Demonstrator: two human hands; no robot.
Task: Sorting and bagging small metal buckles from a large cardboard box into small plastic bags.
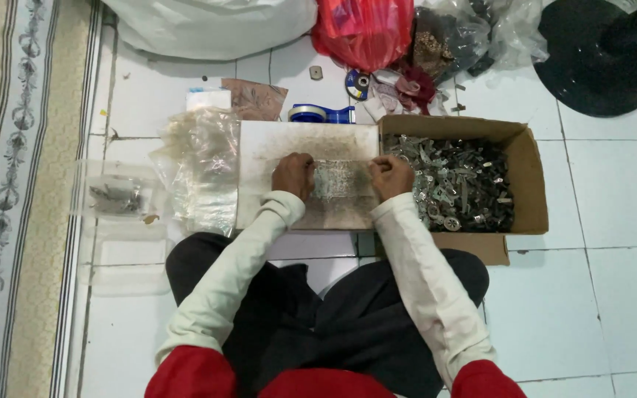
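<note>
I sit on a tiled floor with a stained white board (pixel 289 144) in front of me. On it lies a small clear plastic bag (pixel 342 180) filled with small metal parts. My left hand (pixel 293 175) grips the bag's left end with closed fingers. Its right end is pinched by my right hand (pixel 391 177). Just right of that hand stands an open cardboard box (pixel 531 177) full of small grey metal pieces (pixel 462 184).
A pile of empty clear bags (pixel 202 166) lies left of the board, with a filled bag (pixel 116 197) beyond. A blue tape dispenser (pixel 321 113), a red bag (pixel 363 29), a white sack (pixel 215 26) and a black round base (pixel 597 55) lie farther off. A patterned mat (pixel 16 184) runs along the left.
</note>
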